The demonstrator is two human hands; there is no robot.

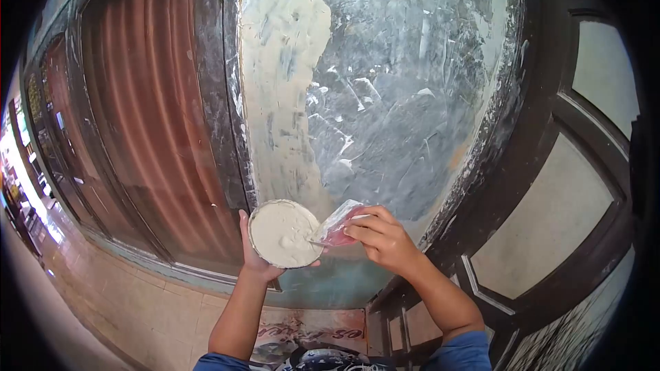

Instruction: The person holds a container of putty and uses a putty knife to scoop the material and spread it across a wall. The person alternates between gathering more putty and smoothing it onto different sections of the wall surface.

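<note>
My left hand (256,259) is wrapped round a round bowl of off-white putty (283,232), cradling it from below and the side. Between the fingers and thumb of my right hand (382,239) is a putty scraper (342,225), reddish and smeared with white. Its tip touches the putty at the bowl's right side, where the surface is dented. Straight ahead stands a grey wall panel (392,130). Its left strip carries a layer of cream putty (282,89), and thin white streaks mark the middle and right.
To the left is a dark-framed window with a reddish-brown curtain (148,96). Dark wooden door panels (543,213) stand close on the right. Below lie a tiled floor (148,316) and a printed sheet with red lettering (323,326).
</note>
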